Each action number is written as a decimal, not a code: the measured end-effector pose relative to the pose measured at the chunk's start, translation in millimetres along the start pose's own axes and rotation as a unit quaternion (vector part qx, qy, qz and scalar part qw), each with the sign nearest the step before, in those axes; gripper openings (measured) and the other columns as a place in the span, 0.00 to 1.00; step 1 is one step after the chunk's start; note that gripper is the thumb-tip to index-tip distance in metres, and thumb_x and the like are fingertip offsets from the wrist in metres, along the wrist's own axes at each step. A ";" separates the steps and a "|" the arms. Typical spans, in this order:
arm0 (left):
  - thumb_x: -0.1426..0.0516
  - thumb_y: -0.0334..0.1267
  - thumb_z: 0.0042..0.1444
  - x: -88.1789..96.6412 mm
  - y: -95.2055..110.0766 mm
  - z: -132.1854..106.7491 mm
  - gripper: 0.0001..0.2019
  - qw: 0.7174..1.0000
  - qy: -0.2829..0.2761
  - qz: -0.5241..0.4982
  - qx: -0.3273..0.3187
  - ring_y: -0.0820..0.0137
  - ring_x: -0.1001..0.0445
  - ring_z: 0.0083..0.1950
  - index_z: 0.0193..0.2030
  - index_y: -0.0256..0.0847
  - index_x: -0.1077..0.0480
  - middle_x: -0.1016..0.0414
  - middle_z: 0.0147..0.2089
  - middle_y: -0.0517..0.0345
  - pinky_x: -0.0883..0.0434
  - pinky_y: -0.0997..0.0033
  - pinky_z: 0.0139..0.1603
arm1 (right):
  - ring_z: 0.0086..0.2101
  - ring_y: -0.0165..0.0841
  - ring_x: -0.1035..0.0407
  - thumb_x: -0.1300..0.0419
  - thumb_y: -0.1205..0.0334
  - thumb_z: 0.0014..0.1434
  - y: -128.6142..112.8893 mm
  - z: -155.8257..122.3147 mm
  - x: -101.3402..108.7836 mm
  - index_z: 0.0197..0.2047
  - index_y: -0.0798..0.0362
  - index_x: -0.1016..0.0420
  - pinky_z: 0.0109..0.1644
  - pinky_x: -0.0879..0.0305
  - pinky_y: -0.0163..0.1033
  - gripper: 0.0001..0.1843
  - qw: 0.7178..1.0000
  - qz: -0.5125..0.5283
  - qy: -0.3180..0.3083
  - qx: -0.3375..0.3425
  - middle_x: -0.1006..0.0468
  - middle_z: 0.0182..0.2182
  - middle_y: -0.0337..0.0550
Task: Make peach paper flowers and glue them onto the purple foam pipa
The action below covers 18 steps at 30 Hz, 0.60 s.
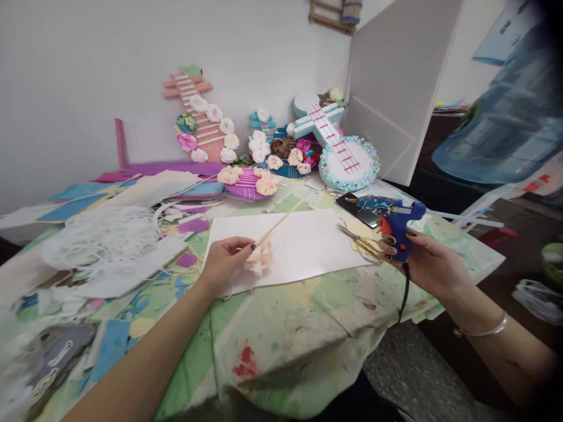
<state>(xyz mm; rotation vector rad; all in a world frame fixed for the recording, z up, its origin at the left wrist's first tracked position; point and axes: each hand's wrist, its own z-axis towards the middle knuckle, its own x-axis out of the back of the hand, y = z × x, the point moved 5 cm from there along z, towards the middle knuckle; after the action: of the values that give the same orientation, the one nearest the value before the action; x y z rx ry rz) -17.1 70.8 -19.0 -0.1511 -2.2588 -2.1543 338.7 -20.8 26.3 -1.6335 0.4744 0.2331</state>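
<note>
My left hand [225, 258] pinches a thin wooden stick [277, 224] with a peach paper flower [259, 260] at its near end, over a white sheet of paper [308, 246]. My right hand [417, 258] is wrapped round the handle of a blue glue gun [396, 225] with an orange trigger. The gun's nozzle points left and a clear glue stick juts out to the right. Its black cord hangs over the table edge. Gold scissors [361, 241] lie on the paper just left of the gun.
Paper guitars decorated with flowers [206, 126] [345, 155] lean on the back wall. White string [103, 237] and coloured foam scraps cover the left of the table. A black phone [358, 208] lies behind the gun. A white board [396, 82] stands at the right.
</note>
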 end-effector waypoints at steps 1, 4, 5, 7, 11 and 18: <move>0.35 0.41 0.37 0.0 0.4 -0.2 0.15 1.000 0.001 0.000 0.000 0.74 0.31 0.22 0.32 0.34 0.23 0.24 0.23 0.58 0.37 0.78 0.21 | 0.28 0.31 0.37 0.44 0.65 0.50 0.5 0.8 -1.3 0.37 0.53 0.26 0.30 0.33 0.36 0.10 1.000 0.000 -0.005 0.005 0.32 0.28 0.42; 0.35 0.41 0.37 -0.1 0.0 0.0 0.14 1.000 0.000 0.001 -0.001 0.73 0.29 0.23 0.32 0.35 0.23 0.23 0.25 0.57 0.35 0.78 0.22 | 0.28 0.31 0.36 0.42 0.68 0.46 2.0 3.8 -4.6 0.36 0.52 0.27 0.32 0.31 0.36 0.11 1.000 -0.009 -0.014 0.010 0.31 0.29 0.42; 0.35 0.41 0.38 0.1 -0.8 0.4 0.14 1.000 -0.001 0.001 -0.001 0.73 0.29 0.23 0.32 0.35 0.23 0.23 0.25 0.57 0.35 0.77 0.23 | 0.29 0.30 0.36 0.42 0.68 0.45 2.3 4.7 -6.0 0.36 0.52 0.27 0.33 0.31 0.36 0.12 1.000 -0.016 -0.019 0.010 0.31 0.29 0.42; 0.35 0.42 0.39 0.5 -3.0 1.6 0.15 1.000 -0.005 0.003 -0.002 0.72 0.29 0.23 0.32 0.35 0.23 0.23 0.25 0.56 0.34 0.76 0.23 | 0.29 0.30 0.35 0.40 0.69 0.43 2.4 6.1 -9.2 0.34 0.52 0.27 0.33 0.31 0.35 0.12 0.999 -0.031 -0.035 0.014 0.30 0.29 0.42; 0.35 0.42 0.40 2.0 -6.1 4.0 0.14 1.000 -0.007 0.010 -0.011 0.74 0.31 0.23 0.33 0.34 0.22 0.23 0.25 0.56 0.36 0.78 0.22 | 0.28 0.30 0.35 0.39 0.72 0.40 2.3 7.0 -10.3 0.28 0.51 0.29 0.31 0.31 0.34 0.10 0.998 -0.046 -0.040 0.032 0.29 0.28 0.41; 0.35 0.42 0.40 0.0 -7.8 5.2 0.13 1.000 -0.011 0.019 -0.018 0.74 0.31 0.25 0.32 0.35 0.22 0.23 0.26 0.57 0.38 0.79 0.23 | 0.30 0.28 0.33 0.33 0.67 0.39 11.2 10.7 5.0 0.37 0.51 0.26 0.35 0.29 0.31 0.18 0.996 -0.076 0.029 0.022 0.27 0.31 0.41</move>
<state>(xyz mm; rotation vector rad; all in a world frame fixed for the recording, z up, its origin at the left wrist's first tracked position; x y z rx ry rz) -17.5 75.6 -27.1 -0.2185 -2.2092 -2.1868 339.6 -11.8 12.8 -1.6287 0.3938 0.0606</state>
